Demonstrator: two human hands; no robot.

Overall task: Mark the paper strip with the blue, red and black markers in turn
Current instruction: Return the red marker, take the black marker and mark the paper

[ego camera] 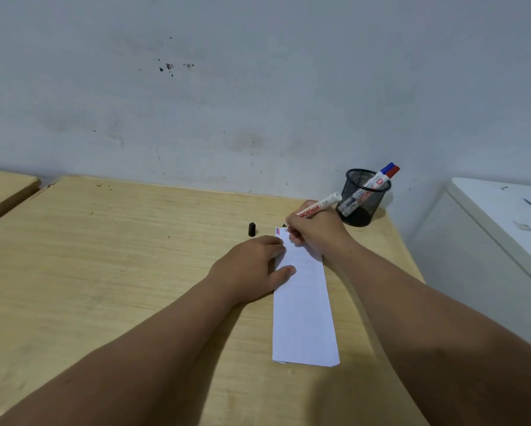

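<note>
A long white paper strip (304, 312) lies on the wooden desk (104, 256), its far end carrying short blue and red marks (277, 231). My left hand (252, 269) lies flat with its fingers pressing the strip's left edge. My right hand (316, 230) grips an uncapped white marker (322, 206), tip down at the strip's far end beside the marks. A black cap (252, 229) stands on the desk just left of the strip. The blue-capped marker (384, 171) and red-capped marker (392, 172) stand in a black mesh cup (362, 196).
The mesh cup stands at the desk's far right corner, close behind my right hand. A grey stained wall (258, 87) runs behind the desk. A white cabinet (497, 229) stands to the right, and another desk's edge (3, 186) shows at far left.
</note>
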